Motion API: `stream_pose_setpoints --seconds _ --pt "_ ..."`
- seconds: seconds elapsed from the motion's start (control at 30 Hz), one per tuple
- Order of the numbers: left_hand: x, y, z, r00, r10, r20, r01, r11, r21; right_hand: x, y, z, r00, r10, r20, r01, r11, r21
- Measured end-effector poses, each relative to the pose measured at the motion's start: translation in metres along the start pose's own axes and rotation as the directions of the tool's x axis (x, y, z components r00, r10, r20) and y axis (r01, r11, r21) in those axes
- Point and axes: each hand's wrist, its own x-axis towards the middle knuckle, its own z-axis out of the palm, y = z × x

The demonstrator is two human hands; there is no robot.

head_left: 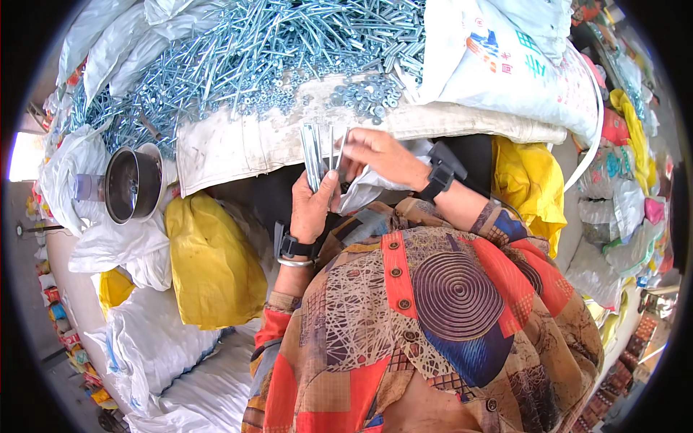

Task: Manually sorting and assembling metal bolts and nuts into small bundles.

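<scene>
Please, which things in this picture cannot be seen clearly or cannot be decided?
- Head view: the lower ends of the long bolts are hidden inside the left hand.
- How many bolts it holds: they overlap, too thin to count.
- The right hand fingertips blur at the bolt tips; the grip is unclear.
- The metal pot inside is dark; contents unknown.
- The pile of bolts and washers is cut by the top edge.

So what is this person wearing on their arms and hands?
Both hands are bare, no gloves. The left hand has a black strapped device and a metal bangle at the wrist; the right hand has a black strapped device too. Sleeves are a patchwork print of orange, red, blue and brown.
</scene>
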Motion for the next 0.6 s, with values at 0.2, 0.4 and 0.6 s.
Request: stream_pose_setpoints --seconds 0.2,0.4,0.6 --pt "0.014 0.006 -0.03 0.996 0.056 -0.076 -0.053 0.998 0.034 0.048 -0.011 -0.113 0.776 -0.621 0.11 0.186 0.058 -0.981" --pt "0.022 -0.01 -0.053 0.988 0.075 -0.138 -0.087 0.993 -0.082 0.057 -0.019 -0.121 0.919 -0.366 -0.146 -0.187 -0.078 -0.979" --pt "0.028 -0.02 -0.058 0.993 0.082 -0.083 -0.095 0.98 -0.173 0.055 -0.024 -0.12 0.886 -0.399 -0.235 -0.239 0.04 -0.97"
